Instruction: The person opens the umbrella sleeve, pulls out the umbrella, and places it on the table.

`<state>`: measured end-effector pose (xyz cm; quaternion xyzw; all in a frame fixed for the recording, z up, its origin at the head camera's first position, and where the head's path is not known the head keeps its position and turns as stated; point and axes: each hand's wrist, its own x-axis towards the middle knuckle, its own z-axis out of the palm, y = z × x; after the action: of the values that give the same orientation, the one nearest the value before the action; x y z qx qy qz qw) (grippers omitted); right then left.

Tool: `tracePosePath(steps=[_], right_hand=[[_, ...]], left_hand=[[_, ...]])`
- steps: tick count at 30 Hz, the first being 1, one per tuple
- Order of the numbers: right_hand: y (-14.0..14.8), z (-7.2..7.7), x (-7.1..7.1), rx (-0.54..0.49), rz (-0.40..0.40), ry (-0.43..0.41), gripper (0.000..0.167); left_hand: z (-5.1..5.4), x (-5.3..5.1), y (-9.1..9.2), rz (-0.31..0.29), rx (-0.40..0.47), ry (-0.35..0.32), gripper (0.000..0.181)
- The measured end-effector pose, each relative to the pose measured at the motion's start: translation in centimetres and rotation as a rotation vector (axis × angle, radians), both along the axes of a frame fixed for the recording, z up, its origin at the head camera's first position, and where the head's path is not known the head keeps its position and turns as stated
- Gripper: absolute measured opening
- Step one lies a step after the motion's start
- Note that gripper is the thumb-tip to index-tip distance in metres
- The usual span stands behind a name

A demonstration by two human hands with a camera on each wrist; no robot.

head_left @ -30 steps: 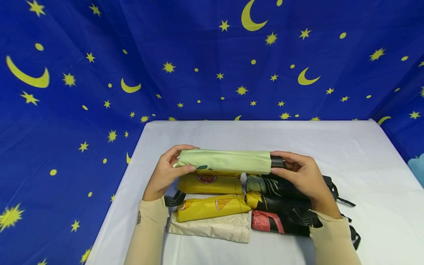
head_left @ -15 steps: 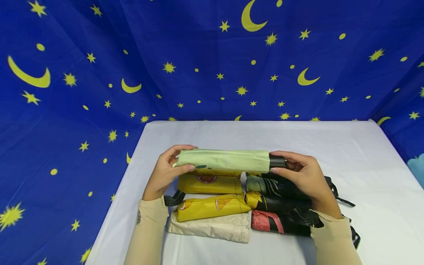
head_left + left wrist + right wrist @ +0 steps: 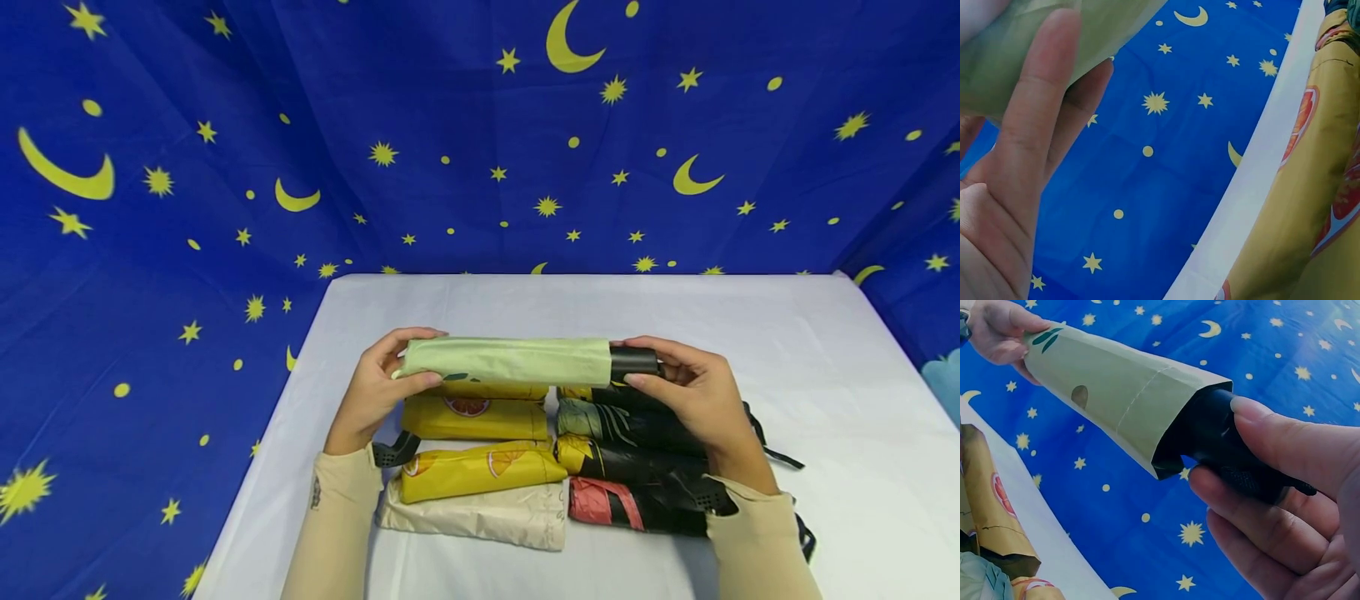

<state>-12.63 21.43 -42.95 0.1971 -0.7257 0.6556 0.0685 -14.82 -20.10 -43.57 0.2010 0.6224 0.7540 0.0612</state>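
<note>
A pale green umbrella sleeve [image 3: 510, 362] is held level above the table in the head view. A folded umbrella's black handle [image 3: 633, 363] sticks out of its right end; the rest of the umbrella is hidden inside. My left hand [image 3: 378, 383] grips the sleeve's closed left end, thumb in front. With thumb and fingers my right hand [image 3: 693, 392] pinches the black handle. The right wrist view shows the sleeve's open mouth around the black handle [image 3: 1229, 437], apart from my right fingers. In the left wrist view, my left fingers [image 3: 1032, 119] lie against the green fabric.
Below my hands lie yellow fruit-print sleeves [image 3: 483, 472] and a cream sleeve [image 3: 480, 517]. To their right are folded umbrellas: red-and-black [image 3: 611, 504], yellow-and-black [image 3: 626, 460] and green-and-black [image 3: 600, 419]. A blue star-print cloth [image 3: 480, 125] stands behind the white table [image 3: 585, 304].
My right hand has moved slightly right, and more of the black handle shows outside the sleeve. The left hand has stayed in place on the sleeve's end.
</note>
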Motion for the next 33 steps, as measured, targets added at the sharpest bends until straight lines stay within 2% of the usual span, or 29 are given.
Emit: tracePosePath(steps=[11, 24, 29, 33], right_hand=[[0.5, 0.0, 0.1, -0.084, -0.019, -0.036, 0.042], [1.7, 0.0, 0.1, -0.194, -0.003, -0.055, 0.042], [2.1, 0.1, 0.1, -0.202, -0.030, -0.062, 0.042], [2.5, 0.0, 0.0, -0.245, -0.010, -0.036, 0.042]], left_hand=[[0.1, -0.1, -0.4, 0.063, -0.017, 0.014, 0.053], [0.0, -0.1, -1.2, 0.071, 0.006, 0.001, 0.053], [0.0, -0.1, -1.4, 0.076, 0.014, 0.007, 0.053], [-0.1, -0.1, -1.5, 0.074, 0.025, 0.006, 0.051]])
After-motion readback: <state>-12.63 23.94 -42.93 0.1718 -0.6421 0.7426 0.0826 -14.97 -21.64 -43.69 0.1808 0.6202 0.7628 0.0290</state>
